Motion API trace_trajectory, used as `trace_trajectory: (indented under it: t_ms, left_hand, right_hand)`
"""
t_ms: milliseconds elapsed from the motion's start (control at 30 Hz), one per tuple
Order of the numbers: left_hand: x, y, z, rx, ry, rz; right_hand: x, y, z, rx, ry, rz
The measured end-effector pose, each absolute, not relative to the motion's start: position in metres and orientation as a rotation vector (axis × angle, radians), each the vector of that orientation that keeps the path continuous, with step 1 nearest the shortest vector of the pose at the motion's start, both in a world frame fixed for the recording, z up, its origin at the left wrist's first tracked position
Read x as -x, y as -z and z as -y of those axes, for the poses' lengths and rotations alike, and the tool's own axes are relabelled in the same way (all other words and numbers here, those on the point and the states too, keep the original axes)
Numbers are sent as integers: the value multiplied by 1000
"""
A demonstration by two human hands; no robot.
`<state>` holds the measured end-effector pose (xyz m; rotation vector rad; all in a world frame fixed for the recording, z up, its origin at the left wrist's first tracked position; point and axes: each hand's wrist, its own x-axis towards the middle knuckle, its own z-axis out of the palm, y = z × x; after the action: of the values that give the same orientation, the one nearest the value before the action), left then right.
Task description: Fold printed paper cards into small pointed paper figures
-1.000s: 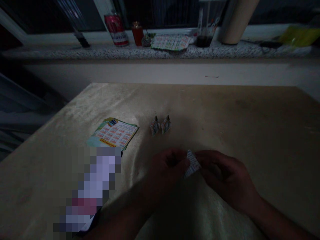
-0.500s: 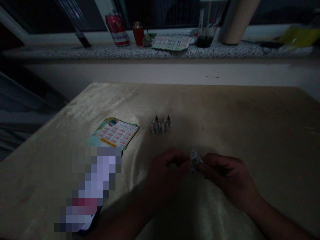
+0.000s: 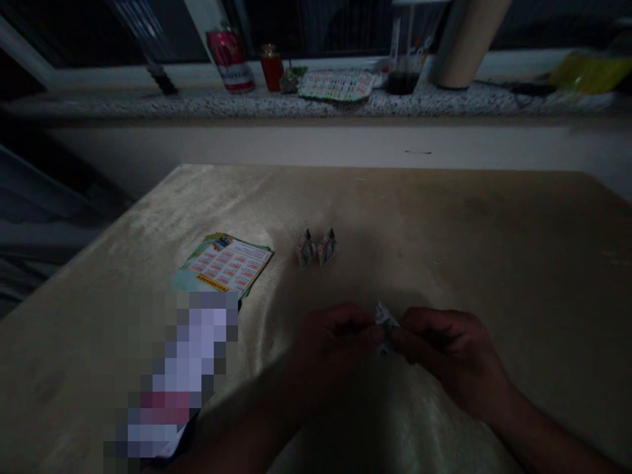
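Between my hands is a small piece of folded printed paper (image 3: pixel 387 320), white and green with a pointed top. My left hand (image 3: pixel 338 339) pinches its left side between thumb and fingers. From the right, my right hand (image 3: pixel 444 339) pinches the opposite side, and the fingertips cover much of the paper. Beyond my hands, two small folded paper pieces with pointed tips, a left one (image 3: pixel 305 249) and a right one (image 3: pixel 326 248), stand side by side on the table (image 3: pixel 469 250).
Left of the folded pieces lies a stack of printed sheets (image 3: pixel 232 263). A pixelated phone-like object (image 3: pixel 192 355) lies nearer me. The granite sill (image 3: pixel 197 102) holds a red can (image 3: pixel 231 62), an orange bottle (image 3: pixel 271 69), a crumpled printed sheet (image 3: pixel 336 85) and a cup with dark liquid (image 3: pixel 405 72).
Both hands and the folded paper have shifted slightly down, towards me. The grip on the paper stays on both sides, and the two standing pieces remain in place.
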<state>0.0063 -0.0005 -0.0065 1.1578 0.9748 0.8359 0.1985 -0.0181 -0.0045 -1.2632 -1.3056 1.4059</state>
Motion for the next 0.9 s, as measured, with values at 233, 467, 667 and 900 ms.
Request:
trace_trajectory:
  t_ms: [233,467,667,900]
  left_hand:
    - [-7,5,0,-1066,-856,-919]
    - [-7,5,1,-1093,-829,-956]
    - [-6,7,2,-1116,-840,-944]
    - [-8,6,3,-1147,-874,-950]
  right_hand:
    - [-197,4,18,1253,-1437,1295]
    - [-198,5,19,1208,-1393,1363]
    - [-199,5,18,1231,-1383,1432]
    - [-197,3,18,1193,-1406,1459]
